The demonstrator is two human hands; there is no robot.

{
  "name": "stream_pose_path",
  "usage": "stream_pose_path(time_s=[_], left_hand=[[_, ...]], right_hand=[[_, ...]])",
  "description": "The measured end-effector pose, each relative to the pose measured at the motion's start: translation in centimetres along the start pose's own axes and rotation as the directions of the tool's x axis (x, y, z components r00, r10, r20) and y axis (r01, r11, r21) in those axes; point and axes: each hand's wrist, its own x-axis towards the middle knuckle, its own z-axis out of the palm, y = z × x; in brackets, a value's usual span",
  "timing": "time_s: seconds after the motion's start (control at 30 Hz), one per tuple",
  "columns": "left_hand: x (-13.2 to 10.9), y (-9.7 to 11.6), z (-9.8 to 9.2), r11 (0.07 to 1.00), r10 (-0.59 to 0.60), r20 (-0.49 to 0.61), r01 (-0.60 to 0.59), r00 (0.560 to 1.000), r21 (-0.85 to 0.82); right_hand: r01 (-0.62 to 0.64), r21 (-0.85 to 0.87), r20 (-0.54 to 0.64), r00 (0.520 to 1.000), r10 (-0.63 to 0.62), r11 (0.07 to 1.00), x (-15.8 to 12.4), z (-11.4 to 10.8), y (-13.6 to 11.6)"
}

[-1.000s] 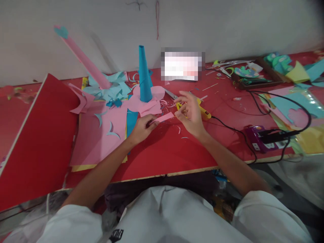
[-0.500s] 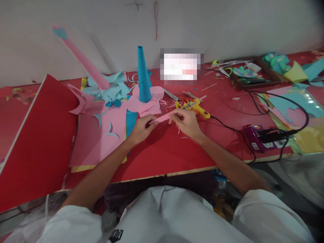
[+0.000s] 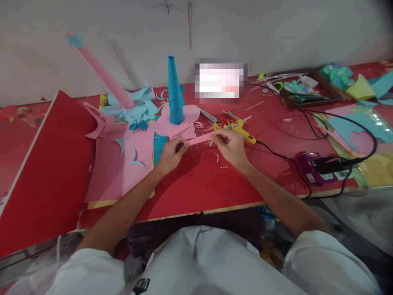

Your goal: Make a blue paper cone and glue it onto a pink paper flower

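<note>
A narrow pink paper strip (image 3: pixel 200 139) stretches between my two hands, just above the red table. Its left end is pinched in my left hand (image 3: pixel 172 155); the right end is between the thumb and fingers of my right hand (image 3: pixel 231 148). Behind the strip, a blue paper cone (image 3: pixel 175 98) stands upright on a pink paper shape with rounded lobes (image 3: pixel 192 112). A yellow glue gun (image 3: pixel 245 132) lies just beyond my right hand, which hides part of it. Scissors (image 3: pixel 208 115) lie near the pink shape, among thin paper scraps.
Pink sheets (image 3: pixel 123 172) are stacked at left, beside a tilted red board (image 3: pixel 52 172). A leaning pink paper tube (image 3: pixel 104 76) rises from light blue scraps. To the right are a purple power socket (image 3: pixel 316 168) with black cables and a dark tray (image 3: pixel 325 86) of tools.
My hands have moved slightly apart, so more of the pink strip shows between them. My right hand has shifted a little to the right.
</note>
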Motion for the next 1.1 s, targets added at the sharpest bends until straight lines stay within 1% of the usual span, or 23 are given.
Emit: stream_pose_path(time_s=[0.17,0.27,0.37,0.47,0.67,0.77,0.87,0.97,1.1], left_hand=[[0.0,0.3,0.0,0.997,-0.015,-0.003,0.015,1.000,-0.082],[-0.1,0.5,-0.1,0.996,-0.022,-0.018,0.020,1.000,-0.091],[-0.1,0.6,-0.2,0.998,-0.008,-0.060,0.004,0.998,-0.065],[-0.1,0.5,-0.2,1.000,0.027,-0.096,-0.028,0.995,-0.004],[-0.3,0.5,-0.1,0.993,0.081,-0.132,-0.067,0.988,0.101],[-0.3,0.8,-0.4,0.988,0.111,-0.128,-0.095,0.986,0.122],[-0.3,1.0,-0.7,0.986,0.124,-0.131,-0.107,0.984,0.129],[-0.3,1.2,-0.7,0.987,0.121,-0.130,-0.105,0.984,0.121],[-0.3,1.4,-0.5,0.994,0.093,-0.106,-0.087,0.990,0.062]], right_hand=[[-0.007,0.033,-0.036,0.999,0.008,0.999,-0.1,0.2,-0.2],[-0.007,0.028,-0.044,0.999,0.008,1.000,-0.3,0.4,-0.3],[0.006,0.005,-0.052,0.999,-0.006,1.000,-0.4,0.5,-0.4],[0.007,-0.038,-0.058,0.998,-0.009,0.999,-0.4,0.5,-0.6],[-0.002,-0.051,-0.058,0.998,0.000,0.999,-0.5,0.5,-0.7],[-0.018,0.022,-0.024,1.000,0.018,1.000,-0.6,0.6,-0.3],[-0.066,0.101,0.052,0.997,0.061,0.993,-0.6,0.8,-0.1],[-0.067,0.067,0.091,0.994,0.061,0.996,-0.5,0.8,-0.4],[-0.017,-0.026,0.052,0.998,0.019,1.000,-0.4,0.6,-0.9]])
